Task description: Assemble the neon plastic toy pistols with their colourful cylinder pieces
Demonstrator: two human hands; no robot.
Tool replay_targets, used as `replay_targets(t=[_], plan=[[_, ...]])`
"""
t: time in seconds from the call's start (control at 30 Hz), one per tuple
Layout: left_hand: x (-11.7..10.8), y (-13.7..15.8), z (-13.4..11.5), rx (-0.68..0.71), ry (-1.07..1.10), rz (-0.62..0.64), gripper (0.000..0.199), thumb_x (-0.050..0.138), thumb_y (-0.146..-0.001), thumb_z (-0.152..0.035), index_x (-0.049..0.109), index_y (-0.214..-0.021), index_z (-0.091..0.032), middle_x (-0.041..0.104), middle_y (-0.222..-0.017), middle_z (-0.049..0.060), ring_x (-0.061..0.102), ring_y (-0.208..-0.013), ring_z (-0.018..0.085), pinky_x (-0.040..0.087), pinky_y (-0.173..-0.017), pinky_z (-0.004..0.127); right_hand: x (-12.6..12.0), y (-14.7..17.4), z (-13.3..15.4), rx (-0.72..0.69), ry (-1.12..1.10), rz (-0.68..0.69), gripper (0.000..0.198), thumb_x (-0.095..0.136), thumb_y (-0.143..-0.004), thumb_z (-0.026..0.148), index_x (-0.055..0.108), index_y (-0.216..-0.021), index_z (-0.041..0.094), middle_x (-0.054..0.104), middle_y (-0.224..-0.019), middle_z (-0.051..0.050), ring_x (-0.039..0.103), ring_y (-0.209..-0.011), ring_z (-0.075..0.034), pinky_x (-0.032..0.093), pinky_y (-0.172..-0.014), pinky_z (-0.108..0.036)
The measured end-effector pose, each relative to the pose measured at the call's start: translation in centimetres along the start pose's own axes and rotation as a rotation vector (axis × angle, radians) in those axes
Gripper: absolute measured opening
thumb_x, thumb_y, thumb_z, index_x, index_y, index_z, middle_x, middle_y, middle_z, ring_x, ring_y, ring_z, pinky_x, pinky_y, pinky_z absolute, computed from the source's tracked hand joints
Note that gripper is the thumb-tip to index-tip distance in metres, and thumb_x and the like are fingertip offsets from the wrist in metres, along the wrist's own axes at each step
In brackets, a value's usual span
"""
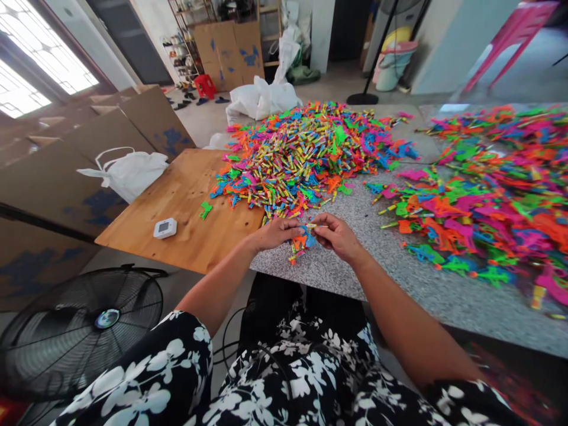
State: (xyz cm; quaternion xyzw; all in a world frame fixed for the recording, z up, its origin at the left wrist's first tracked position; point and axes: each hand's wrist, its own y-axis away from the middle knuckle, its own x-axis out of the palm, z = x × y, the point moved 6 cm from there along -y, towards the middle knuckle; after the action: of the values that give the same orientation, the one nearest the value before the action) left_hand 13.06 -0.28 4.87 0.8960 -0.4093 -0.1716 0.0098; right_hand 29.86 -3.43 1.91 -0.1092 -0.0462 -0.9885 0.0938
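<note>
My left hand (279, 232) and my right hand (333, 236) meet over the front of the grey speckled tabletop (341, 271). Between their fingertips is a small yellow-labelled tube (311, 226); the right thumb and fingers pinch one end. A blue plastic toy gun (309, 238) shows just under the tube, its near end at my left fingers. Below my left hand lies an orange toy piece (299, 242). Directly beyond my hands rises a big heap of bright toy guns and yellow-labelled tubes (288, 154).
More toy guns (479, 213) spread across the table's right side. On the wooden board (190, 201) at left are a white timer-like device (165, 228) and a green toy piece (205, 209). A black floor fan (84, 331) and cardboard boxes (110, 136) stand to the left.
</note>
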Motion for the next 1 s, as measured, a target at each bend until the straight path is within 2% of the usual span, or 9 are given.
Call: replay_targets(t=[0.13,0.27,0.5,0.63,0.77,0.9,0.97,1.0], plan=[[-0.2,-0.2,-0.4,-0.002,-0.019,0.001,0.043,0.066,-0.092,-0.059,0.071,-0.091,-0.016,0.051,-0.068,-0.003,0.043,-0.062,0.009,0.034,-0.058,0.023,-0.3,0.1,0.1,-0.020,-0.004,-0.010,0.035,0.081,-0.078,0.046,0.067,-0.102,0.025,0.069,-0.077,0.004,0.046,-0.048,-0.008,0.027,-0.040,-0.020],[-0.1,-0.2,-0.4,-0.022,-0.015,0.018,0.043,0.068,-0.090,-0.059,0.069,-0.087,-0.016,0.050,-0.067,-0.004,0.043,-0.060,0.009,0.034,-0.056,0.023,-0.5,0.4,0.6,-0.047,0.065,0.050,0.033,0.081,-0.079,0.046,0.070,-0.101,0.024,0.072,-0.080,0.001,0.050,-0.051,-0.009,0.032,-0.043,-0.021],[0.8,-0.5,1.2,-0.155,0.234,0.073,0.047,0.076,-0.082,-0.062,0.068,-0.089,-0.016,0.047,-0.064,-0.005,0.036,-0.051,0.006,0.025,-0.048,0.021,-0.8,1.8,2.3,-0.114,0.246,0.085,0.025,0.082,-0.081,0.038,0.076,-0.101,0.023,0.075,-0.081,-0.001,0.059,-0.058,-0.012,0.042,-0.051,-0.024],[2.0,-0.9,2.0,-0.219,0.339,0.061,0.047,0.083,-0.075,-0.060,0.068,-0.084,-0.016,0.048,-0.064,-0.005,0.039,-0.052,0.006,0.025,-0.046,0.020,-1.3,2.5,2.1,-0.053,0.215,0.098,0.027,0.084,-0.080,0.038,0.076,-0.100,0.022,0.074,-0.075,-0.001,0.059,-0.057,-0.012,0.041,-0.049,-0.023],[3.3,-1.4,2.5,-0.282,0.418,-0.012,0.049,0.083,-0.074,-0.061,0.067,-0.082,-0.015,0.050,-0.063,-0.003,0.041,-0.049,0.007,0.024,-0.043,0.021,-1.9,3.2,0.8,0.025,0.056,0.140,0.033,0.087,-0.076,0.040,0.073,-0.100,0.022,0.075,-0.076,0.000,0.055,-0.050,-0.011,0.038,-0.045,-0.023],[3.9,-2.3,2.2,-0.218,0.208,0.004,0.045,0.073,-0.086,-0.060,0.068,-0.081,-0.015,0.055,-0.062,-0.002,0.046,-0.052,0.008,0.033,-0.048,0.021,-3.7,3.5,-0.6,0.073,0.075,0.085,0.036,0.088,-0.075,0.040,0.074,-0.102,0.020,0.076,-0.077,-0.001,0.057,-0.052,-0.011,0.041,-0.045,-0.022],[3.1,-2.7,2.4,-0.165,0.038,-0.032,0.038,0.066,-0.093,-0.053,0.072,-0.090,-0.015,0.064,-0.069,0.000,0.055,-0.060,0.010,0.042,-0.056,0.022,-6.0,3.3,-0.9,0.087,0.134,-0.030,0.036,0.087,-0.074,0.038,0.076,-0.101,0.018,0.073,-0.070,-0.001,0.058,-0.052,-0.012,0.042,-0.045,-0.022],[2.3,-2.9,2.6,-0.150,-0.048,-0.091,0.034,0.064,-0.096,-0.048,0.074,-0.097,-0.016,0.069,-0.076,0.001,0.060,-0.066,0.012,0.046,-0.062,0.023,-7.7,3.2,-0.8,0.067,0.126,-0.145,0.035,0.087,-0.073,0.038,0.075,-0.099,0.017,0.071,-0.067,0.000,0.058,-0.051,-0.012,0.042,-0.044,-0.022]])
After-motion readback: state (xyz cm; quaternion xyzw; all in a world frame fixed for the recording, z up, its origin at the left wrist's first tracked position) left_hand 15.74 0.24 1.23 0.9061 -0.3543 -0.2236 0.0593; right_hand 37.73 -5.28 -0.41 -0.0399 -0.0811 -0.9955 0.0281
